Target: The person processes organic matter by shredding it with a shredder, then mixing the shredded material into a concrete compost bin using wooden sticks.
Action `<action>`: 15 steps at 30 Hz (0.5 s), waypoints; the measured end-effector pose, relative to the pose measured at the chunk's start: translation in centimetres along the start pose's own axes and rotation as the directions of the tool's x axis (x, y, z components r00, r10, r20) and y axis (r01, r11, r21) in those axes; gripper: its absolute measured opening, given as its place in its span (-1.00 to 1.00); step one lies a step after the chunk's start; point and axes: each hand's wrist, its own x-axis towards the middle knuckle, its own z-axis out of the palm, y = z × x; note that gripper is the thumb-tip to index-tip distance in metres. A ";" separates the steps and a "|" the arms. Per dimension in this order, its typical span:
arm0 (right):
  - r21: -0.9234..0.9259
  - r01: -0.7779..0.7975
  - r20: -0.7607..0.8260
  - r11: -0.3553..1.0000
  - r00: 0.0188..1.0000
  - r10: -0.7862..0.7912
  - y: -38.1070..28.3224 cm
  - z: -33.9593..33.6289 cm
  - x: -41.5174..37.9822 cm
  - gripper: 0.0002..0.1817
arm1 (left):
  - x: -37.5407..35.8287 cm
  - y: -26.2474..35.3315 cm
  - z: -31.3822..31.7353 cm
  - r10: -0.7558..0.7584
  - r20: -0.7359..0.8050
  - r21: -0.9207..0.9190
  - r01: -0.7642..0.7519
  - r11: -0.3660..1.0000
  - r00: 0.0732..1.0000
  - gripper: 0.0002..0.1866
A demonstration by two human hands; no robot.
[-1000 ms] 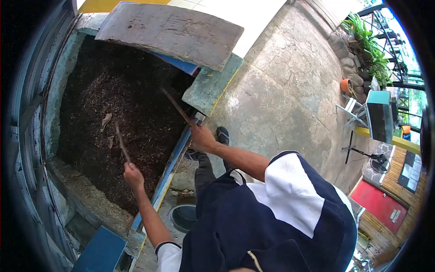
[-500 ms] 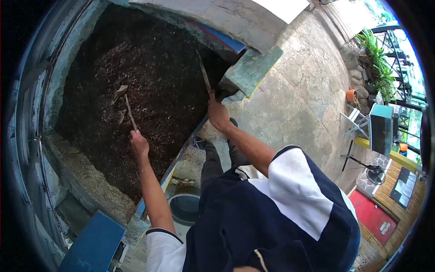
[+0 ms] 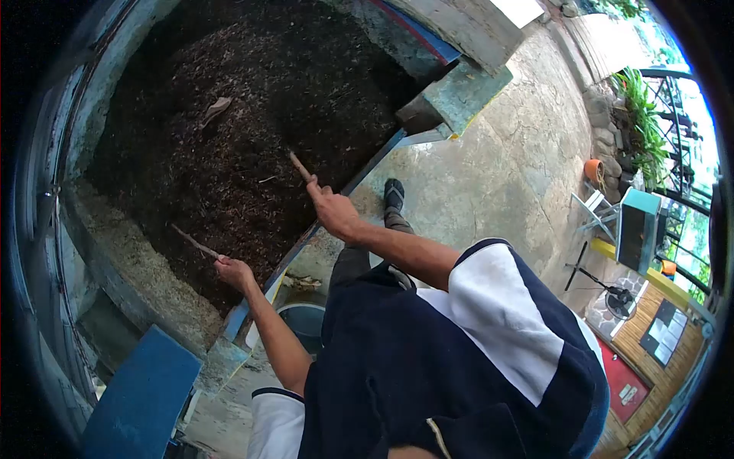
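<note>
My left hand [image 3: 235,273] is closed around the end of a thin stick [image 3: 197,243], which points up and left over the dark soil [image 3: 252,183]. Another stick [image 3: 300,167] is gripped in my right hand [image 3: 335,213], near the front edge of the bed; its tip angles away over the soil. Past the sticks, a dry brown leaf [image 3: 216,109] lies on the loose, crumbly surface. Concrete walls enclose the bed, and a blue board [image 3: 325,218] runs along its front beside my right wrist.
A grey bucket [image 3: 302,325] stands by my legs below the front board. At the lower left is a blue panel [image 3: 141,394]. A concrete block [image 3: 462,96] juts out at the bed's right corner. A folding chair [image 3: 596,210] and a fan [image 3: 619,302] stand on the right.
My right hand and its stick have moved left and down, away from the corner block. My left hand has come down toward me with its stick, away from the leaf. One foot has shifted right.
</note>
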 end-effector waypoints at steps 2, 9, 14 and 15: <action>-0.028 0.052 0.007 0.998 0.999 -0.052 -0.9 0.9 0.1 -0.33 | -1.1 1.5 -1.6 -0.074 0.038 -0.032 0.075 0.997 0.997 -0.53; -0.091 0.333 0.346 0.939 0.894 -0.284 -7.6 5.9 -3.4 -0.40 | -3.2 3.5 -4.9 -0.066 0.062 -0.190 0.077 0.979 0.996 -0.56; 0.069 0.447 0.401 0.892 0.806 -0.435 -13.8 10.6 -5.0 -0.45 | -4.7 5.0 -7.2 -0.273 0.241 -0.447 0.357 0.821 0.931 -0.64; 0.086 0.522 0.408 0.849 0.759 -0.508 -14.0 11.6 -5.1 -0.46 | -4.8 4.9 -7.4 -0.282 0.237 -0.446 0.362 0.819 0.930 -0.64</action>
